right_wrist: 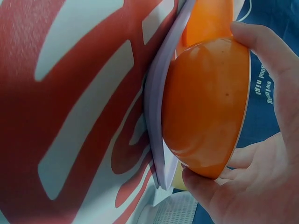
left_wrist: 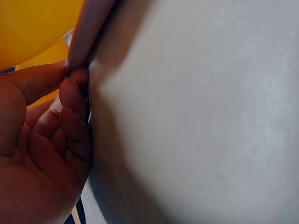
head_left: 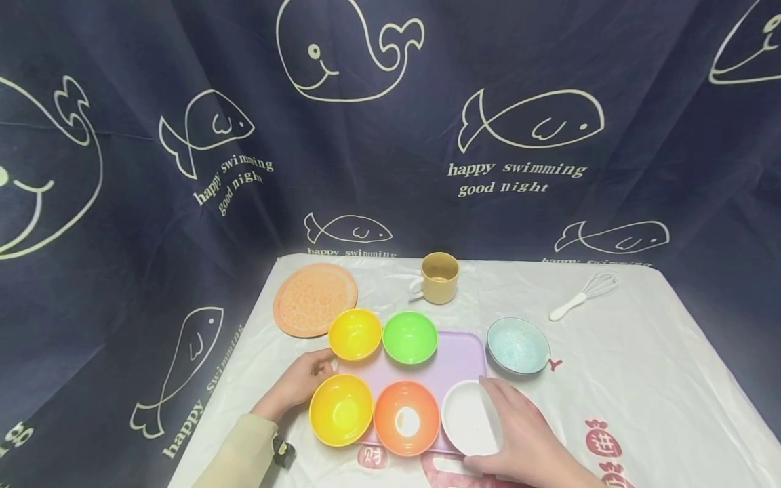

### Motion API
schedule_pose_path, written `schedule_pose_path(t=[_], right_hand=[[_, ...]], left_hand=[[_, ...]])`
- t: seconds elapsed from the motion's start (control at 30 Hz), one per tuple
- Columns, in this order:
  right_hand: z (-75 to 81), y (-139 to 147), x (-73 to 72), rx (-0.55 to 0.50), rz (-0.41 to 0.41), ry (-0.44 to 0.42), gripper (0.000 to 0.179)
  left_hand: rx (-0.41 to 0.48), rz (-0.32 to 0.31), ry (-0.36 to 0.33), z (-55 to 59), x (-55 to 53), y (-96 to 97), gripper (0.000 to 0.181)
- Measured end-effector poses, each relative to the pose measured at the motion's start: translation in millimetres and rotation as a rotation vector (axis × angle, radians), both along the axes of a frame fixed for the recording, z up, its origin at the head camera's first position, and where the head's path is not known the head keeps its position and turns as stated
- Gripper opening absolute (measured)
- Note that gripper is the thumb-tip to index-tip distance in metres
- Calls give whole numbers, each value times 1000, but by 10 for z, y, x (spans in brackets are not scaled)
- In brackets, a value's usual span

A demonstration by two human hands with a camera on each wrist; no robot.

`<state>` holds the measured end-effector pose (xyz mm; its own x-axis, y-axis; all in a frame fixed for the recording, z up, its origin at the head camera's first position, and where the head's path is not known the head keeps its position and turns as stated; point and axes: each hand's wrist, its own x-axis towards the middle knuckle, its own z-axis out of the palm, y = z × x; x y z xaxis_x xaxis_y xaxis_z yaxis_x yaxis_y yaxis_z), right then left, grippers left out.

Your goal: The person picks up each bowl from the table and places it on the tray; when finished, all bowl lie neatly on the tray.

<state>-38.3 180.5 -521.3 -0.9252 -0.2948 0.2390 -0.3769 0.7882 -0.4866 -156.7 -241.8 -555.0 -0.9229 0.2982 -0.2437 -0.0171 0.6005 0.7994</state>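
My left hand (head_left: 299, 381) pinches the left edge of a lilac tray (head_left: 460, 352); its thumb and curled fingers meet at the rim (left_wrist: 91, 32) in the left wrist view. With thumb and fingers spread round the rim, my right hand (head_left: 523, 434) grips a bowl (head_left: 466, 419) at the tray's near right corner. That bowl is white inside and orange outside (right_wrist: 205, 102). Beside it in the near row are an orange bowl (head_left: 390, 434) and a yellow bowl (head_left: 342, 410). Behind them are another yellow bowl (head_left: 355, 334) and a green bowl (head_left: 410, 337).
An orange round mat (head_left: 314, 298) lies at the far left. A tan mug (head_left: 439, 279) stands at the back, a light blue bowl (head_left: 518, 346) is right of the tray, and a white whisk (head_left: 582, 298) lies further right. Dark blue printed cloth (head_left: 390, 156) hangs behind the table.
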Motion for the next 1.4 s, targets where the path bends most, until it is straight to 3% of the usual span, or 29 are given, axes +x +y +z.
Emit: schedule_pose_path(t=[0.27, 0.5, 0.63, 0.83, 0.97, 1.17, 1.4], right_hand=[[35, -18, -1, -9, 29, -3, 117], [71, -12, -24, -21, 11, -55, 124], [168, 21, -66, -33, -24, -80, 125], [405, 250, -277, -18, -69, -71, 124], [468, 473, -485, -40, -114, -67, 122], [369, 717, -733, -33, -151, -94, 128], [195, 791, -868, -12, -161, -149, 132]], left_hand=[[-20, 25, -9, 37, 10, 7, 50], [-6, 25, -5, 31, 16, -1, 53], [-4, 24, 2, 29, 16, -5, 54], [4, 22, 0, 36, 27, -7, 55], [-9, 11, 14, 12, 27, -13, 54], [0, 2, 20, -3, 28, -11, 55], [6, 7, 19, 12, 40, 10, 55]])
